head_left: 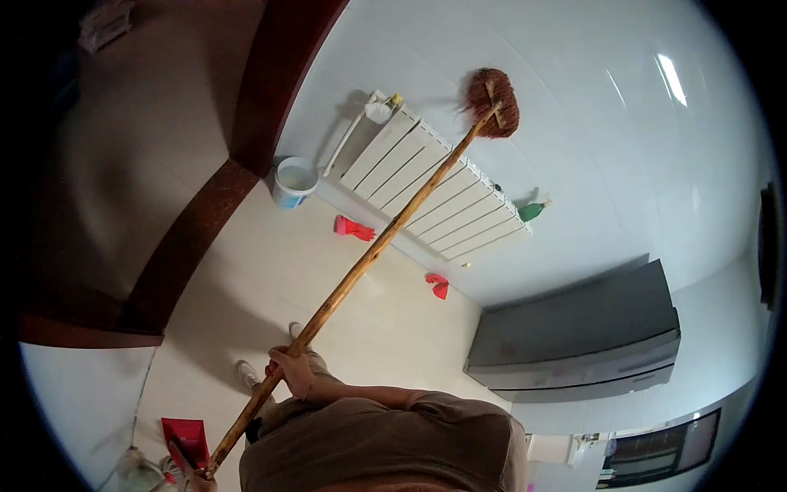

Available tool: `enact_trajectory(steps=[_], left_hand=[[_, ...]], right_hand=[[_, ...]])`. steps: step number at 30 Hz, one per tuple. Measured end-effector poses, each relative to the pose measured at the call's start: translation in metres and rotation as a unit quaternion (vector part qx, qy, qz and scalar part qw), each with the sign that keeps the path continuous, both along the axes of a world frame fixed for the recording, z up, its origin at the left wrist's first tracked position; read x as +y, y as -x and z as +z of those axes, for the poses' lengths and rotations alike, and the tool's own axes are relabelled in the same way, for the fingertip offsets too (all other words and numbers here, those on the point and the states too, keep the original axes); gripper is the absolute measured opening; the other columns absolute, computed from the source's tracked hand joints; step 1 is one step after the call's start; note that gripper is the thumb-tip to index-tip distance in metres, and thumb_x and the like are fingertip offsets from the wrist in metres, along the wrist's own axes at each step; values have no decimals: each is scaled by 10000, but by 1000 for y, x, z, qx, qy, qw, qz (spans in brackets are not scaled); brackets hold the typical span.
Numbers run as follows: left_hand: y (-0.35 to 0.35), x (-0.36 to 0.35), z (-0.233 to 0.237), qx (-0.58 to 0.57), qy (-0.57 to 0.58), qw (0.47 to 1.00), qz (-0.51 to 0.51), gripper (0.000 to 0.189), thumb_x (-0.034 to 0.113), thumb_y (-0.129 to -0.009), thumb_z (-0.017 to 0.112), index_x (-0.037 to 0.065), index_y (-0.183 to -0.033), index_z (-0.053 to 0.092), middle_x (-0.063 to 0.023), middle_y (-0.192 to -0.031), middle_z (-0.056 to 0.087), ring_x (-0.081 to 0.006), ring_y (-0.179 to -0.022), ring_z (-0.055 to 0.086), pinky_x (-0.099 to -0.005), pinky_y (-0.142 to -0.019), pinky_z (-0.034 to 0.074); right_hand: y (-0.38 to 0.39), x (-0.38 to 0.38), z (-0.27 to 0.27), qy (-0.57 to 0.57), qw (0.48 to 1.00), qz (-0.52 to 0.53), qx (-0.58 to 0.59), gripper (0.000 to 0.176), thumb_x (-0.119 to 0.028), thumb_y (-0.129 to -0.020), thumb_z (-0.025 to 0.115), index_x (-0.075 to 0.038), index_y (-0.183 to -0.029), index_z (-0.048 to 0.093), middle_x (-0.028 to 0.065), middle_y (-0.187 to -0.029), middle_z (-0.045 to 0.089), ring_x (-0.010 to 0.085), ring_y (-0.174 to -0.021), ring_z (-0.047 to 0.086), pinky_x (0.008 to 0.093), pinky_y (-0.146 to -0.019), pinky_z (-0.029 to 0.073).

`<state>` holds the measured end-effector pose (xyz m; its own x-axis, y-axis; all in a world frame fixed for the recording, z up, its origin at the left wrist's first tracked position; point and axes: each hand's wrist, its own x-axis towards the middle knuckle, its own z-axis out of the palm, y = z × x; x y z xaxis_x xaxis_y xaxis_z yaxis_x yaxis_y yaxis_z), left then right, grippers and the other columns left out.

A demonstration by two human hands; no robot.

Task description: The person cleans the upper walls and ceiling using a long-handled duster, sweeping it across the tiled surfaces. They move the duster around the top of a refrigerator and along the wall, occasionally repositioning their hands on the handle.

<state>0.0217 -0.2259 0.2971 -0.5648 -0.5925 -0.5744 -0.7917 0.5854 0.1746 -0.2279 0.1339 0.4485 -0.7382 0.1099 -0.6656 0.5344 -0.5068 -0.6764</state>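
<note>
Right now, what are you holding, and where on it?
A broom, by its wooden handle. The right hand grips it about a third of the way up, and the left hand holds the bottom end, at the picture's edge.

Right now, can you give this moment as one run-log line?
right hand: grips broom handle | left hand: holds its lower end | broom head: at wall above radiator | floor: bucket

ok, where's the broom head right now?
Head view, upper centre: the broom head is raised against the white wall, just past the top edge of the radiator, at the far end of the wooden handle.
</note>
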Motion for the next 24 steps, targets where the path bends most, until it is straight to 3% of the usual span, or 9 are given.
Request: enact_trajectory(steps=[8, 12, 13, 14, 16, 17, 18, 20, 24], left_hand=[[8, 34, -52, 17, -78, 995, -54, 184, 108, -747, 629, -63, -723, 563, -202, -608, 536, -315, -597, 561, -396, -580, 433], [78, 81, -57, 97, -128, 970, -180, 189, 104, -764, 621, -65, -717, 550, -200, -599, 518, -285, -573, 535, -395, -570, 427], [111, 106, -18, 108, -158, 961, -198, 253, 143, -794, 622, -59, -681, 521, -209, -585, 500, -303, -540, 480, -399, -550, 416], [125, 116, -44, 181, -173, 944, -216, 299, 167, -796, 637, -49, -646, 493, -204, -563, 482, -338, -529, 429, -400, -539, 411], [172, 155, -38, 281, -134, 906, -286, 281, 167, -758, 671, -37, -637, 520, -204, -569, 515, -412, -571, 509, -423, -559, 434], [193, 170, -54, 268, -132, 907, -296, 231, 151, -753, 663, -32, -676, 545, -214, -643, 561, -414, -651, 563, -443, -595, 438], [221, 193, -22, 193, -196, 921, -276, 206, 144, -757, 649, -34, -725, 549, -215, -711, 575, -390, -686, 565, -446, -639, 439], [250, 227, 16, 224, -201, 912, -277, 204, 146, -769, 629, -37, -737, 544, -214, -712, 568, -365, -681, 563, -445, -652, 440], [266, 237, 19, 242, -212, 896, -306, 221, 158, -780, 608, -42, -721, 534, -204, -663, 553, -354, -626, 544, -439, -618, 436]], right_hand=[[7, 38, 8, -15, 997, -67, 23, 112, -95, -818, 587, 1, -852, 543, 66, -651, 500, 211, -592, 532, 355, -558, 442], [41, 77, 54, -41, 992, -104, 62, 76, -64, -798, 548, -15, -757, 508, 68, -632, 486, 196, -568, 522, 349, -524, 443], [56, 91, 66, -115, 987, -94, 54, 90, -82, -798, 537, -19, -742, 503, 67, -612, 494, 192, -533, 529, 337, -516, 442], [70, 110, 69, -157, 979, -84, 103, 115, -111, -798, 529, -27, -725, 497, 68, -584, 505, 190, -498, 534, 319, -507, 435], [95, 142, 97, -182, 959, -86, 200, 141, -136, -809, 528, -31, -721, 495, 68, -564, 506, 185, -480, 539, 293, -496, 429], [110, 157, 108, -178, 952, -111, 223, 154, -143, -816, 541, -36, -716, 494, 59, -564, 499, 180, -479, 537, 297, -497, 438], [123, 168, 128, -164, 945, -132, 249, 143, -124, -812, 558, -35, -723, 491, 56, -563, 487, 179, -478, 534, 303, -480, 444], [146, 188, 155, -191, 931, -146, 274, 114, -78, -802, 556, -7, -761, 476, 70, -605, 481, 185, -460, 518, 309, -423, 431], [166, 192, 185, -215, 923, -154, 280, 283, -56, -799, 565, 83, -1015, 447, 82, -607, 499, 189, -440, 516, 310, -419, 444]])
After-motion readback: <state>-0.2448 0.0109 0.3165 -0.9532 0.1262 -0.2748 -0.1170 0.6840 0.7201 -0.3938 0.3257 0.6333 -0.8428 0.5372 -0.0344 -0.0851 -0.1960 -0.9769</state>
